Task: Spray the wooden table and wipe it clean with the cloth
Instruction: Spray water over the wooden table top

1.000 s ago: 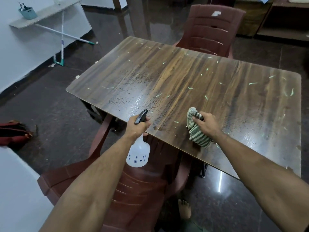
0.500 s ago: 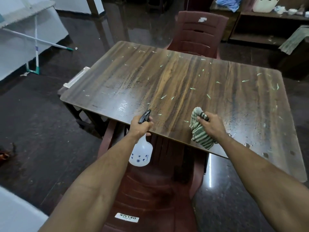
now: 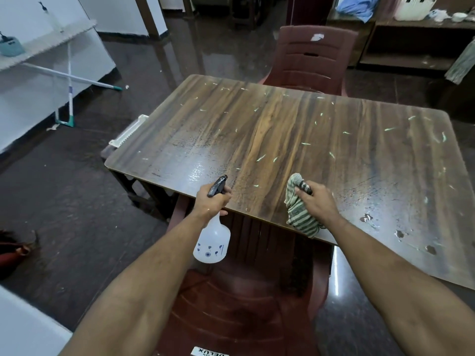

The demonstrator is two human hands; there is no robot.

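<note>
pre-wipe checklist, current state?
1. White plastic spray bottle gripped in left hand: ok.
2. Green striped cloth bunched in right hand: ok.
3. Wooden table wet near front edge: ok.
4. Far half sprayed: cannot tell.
5. Pale flecks all cleared: not ok.
6. Cloth flat on the tabletop: not ok, hangs over the edge.

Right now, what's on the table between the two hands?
Head view: only wet tabletop with a few pale flecks between the left hand, holding the spray bottle, and the right hand, gripping the cloth.
</note>
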